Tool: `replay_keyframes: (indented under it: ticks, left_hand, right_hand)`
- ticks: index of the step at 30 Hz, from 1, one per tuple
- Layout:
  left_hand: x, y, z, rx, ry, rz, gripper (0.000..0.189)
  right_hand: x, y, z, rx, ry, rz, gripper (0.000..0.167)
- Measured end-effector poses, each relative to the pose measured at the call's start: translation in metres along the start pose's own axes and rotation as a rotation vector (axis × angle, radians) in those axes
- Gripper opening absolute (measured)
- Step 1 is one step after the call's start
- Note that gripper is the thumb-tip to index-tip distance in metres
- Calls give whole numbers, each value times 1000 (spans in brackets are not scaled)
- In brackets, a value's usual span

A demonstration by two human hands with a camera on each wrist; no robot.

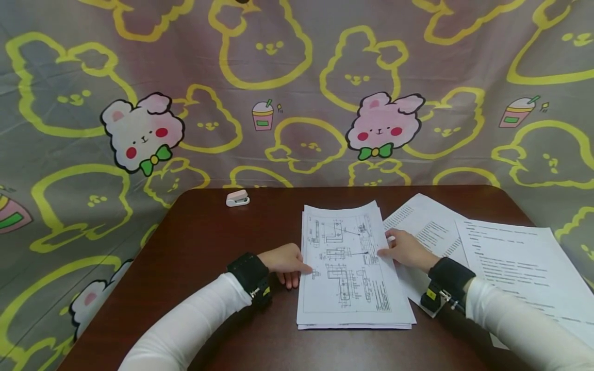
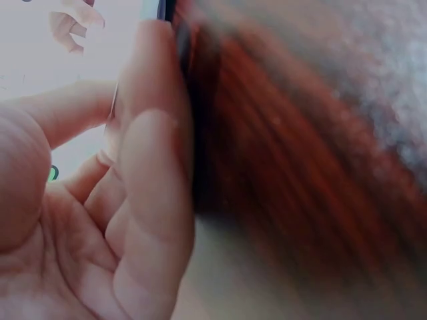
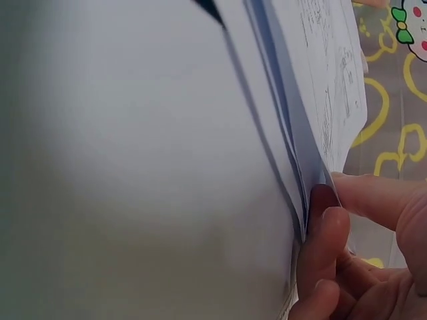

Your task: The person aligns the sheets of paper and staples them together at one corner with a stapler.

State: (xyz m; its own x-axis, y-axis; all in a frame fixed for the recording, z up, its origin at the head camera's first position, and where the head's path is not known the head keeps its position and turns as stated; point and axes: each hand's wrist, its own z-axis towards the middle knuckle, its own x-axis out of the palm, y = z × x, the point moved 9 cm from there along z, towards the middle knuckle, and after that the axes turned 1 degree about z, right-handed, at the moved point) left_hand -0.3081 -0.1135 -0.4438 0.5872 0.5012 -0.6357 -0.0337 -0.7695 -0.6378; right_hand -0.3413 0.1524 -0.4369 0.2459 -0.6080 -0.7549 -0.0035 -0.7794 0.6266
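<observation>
A stack of paper sheets [image 1: 345,247], its top sheet printed with technical line drawings, lies on the table in front of me. My left hand [image 1: 284,259] pinches its left edge, the thumb on top and other fingers at the side or below. At the opposite edge, my right hand [image 1: 409,250] pinches the stack between thumb and fingers. The right wrist view shows several slightly separated sheet edges [image 3: 283,113] at the fingertips. In the left wrist view, the left fingers [image 2: 157,173] hide part of the paper edge.
Two printed text sheets, one partly under the stack [image 1: 433,234] and one farther right [image 1: 520,263], lie on the dark brown table [image 1: 199,237]. A small pink and white stapler [image 1: 237,198] sits near the back left edge. A patterned curtain [image 1: 297,103] hangs behind.
</observation>
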Motion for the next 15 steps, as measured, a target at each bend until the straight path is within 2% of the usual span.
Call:
replay_keyframes:
  ticks: [15]
  left_hand:
    - [-5, 2, -1, -47, -41, 58, 36]
  right_hand:
    - [-2, -1, 1, 8, 8, -143, 73]
